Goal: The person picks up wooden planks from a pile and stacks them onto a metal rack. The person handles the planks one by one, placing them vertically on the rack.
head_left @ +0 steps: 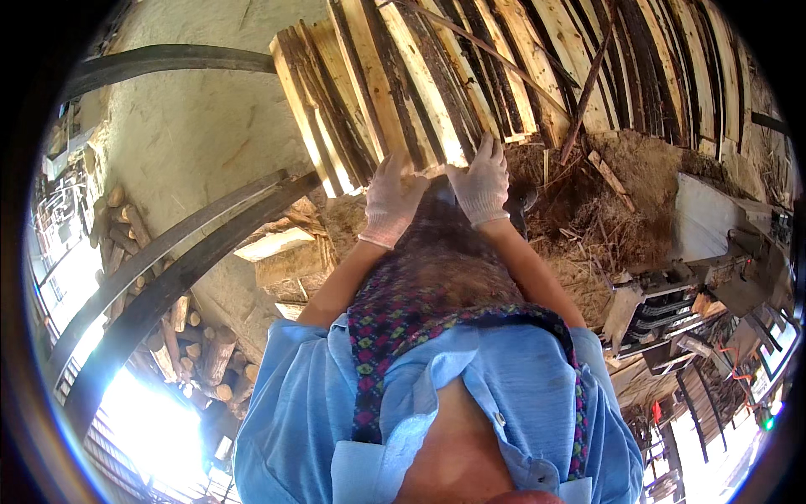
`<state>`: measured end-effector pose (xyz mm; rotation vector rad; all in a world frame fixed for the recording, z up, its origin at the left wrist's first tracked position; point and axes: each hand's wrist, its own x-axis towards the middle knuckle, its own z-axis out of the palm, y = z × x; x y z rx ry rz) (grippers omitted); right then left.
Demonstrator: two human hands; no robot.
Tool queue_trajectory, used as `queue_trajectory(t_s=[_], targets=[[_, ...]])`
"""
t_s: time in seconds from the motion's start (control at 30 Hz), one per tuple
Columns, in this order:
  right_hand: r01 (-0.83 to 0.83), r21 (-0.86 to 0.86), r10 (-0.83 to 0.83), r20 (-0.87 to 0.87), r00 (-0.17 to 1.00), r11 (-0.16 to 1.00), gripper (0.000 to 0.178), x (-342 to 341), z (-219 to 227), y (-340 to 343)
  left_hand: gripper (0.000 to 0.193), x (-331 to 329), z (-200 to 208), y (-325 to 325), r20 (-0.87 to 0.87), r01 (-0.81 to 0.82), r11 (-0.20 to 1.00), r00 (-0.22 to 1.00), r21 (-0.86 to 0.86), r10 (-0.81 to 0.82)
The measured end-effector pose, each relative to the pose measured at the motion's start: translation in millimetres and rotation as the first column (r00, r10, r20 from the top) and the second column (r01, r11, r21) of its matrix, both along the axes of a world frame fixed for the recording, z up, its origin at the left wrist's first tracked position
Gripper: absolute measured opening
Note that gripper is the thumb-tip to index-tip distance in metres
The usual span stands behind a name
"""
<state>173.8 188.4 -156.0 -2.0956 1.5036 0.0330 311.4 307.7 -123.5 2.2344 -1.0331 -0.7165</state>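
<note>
Rough-sawn wooden boards (409, 76) with dark bark edges stand packed side by side in a long row in front of me. My left hand (391, 199), in a pale knit glove, reaches to the near ends of the boards on the row's left part. Beside it, my right hand (482, 183), gloved alike, lies against the board ends a little to the right. Both hands have their fingers stretched forward onto the wood and their thumbs pointing toward each other. Neither is wrapped round a board, though the fingertips' undersides are hidden.
Thin wooden strips (483, 42) lie across the boards. Curved dark rails (180, 239) run along the left. Cut logs (189, 357) are piled at lower left. Bark scraps (579, 227) litter the ground on the right, near a machine (667, 311) with metal parts. Wood offcuts (290, 252) lie left of me.
</note>
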Motion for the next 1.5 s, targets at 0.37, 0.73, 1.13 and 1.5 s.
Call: queue_trajectory(t_s=[0.37,0.73,1.13,1.5], targets=[[-0.007,0.268,0.068,-0.217,0.974,0.963,0.074,30,16,-50,0.054,3,-9,11,-0.273,-0.149,0.986,0.954,-0.075,0.123],[-0.067,0.174,0.082,-0.084,0.993,0.983,0.075,-15,120,7,0.078,7,22,-89,-0.801,-0.400,0.884,0.431,0.244,0.416],[-0.300,0.910,-0.675,0.414,0.611,0.287,0.069,-43,77,-30,0.070,-45,-16,-42,-0.958,-0.376,0.926,0.251,0.032,0.135],[-0.442,0.683,-0.531,0.730,0.431,0.581,0.055,-72,126,-101,0.105,-71,93,-101,-0.857,-0.166,0.922,0.453,-0.350,-0.244]])
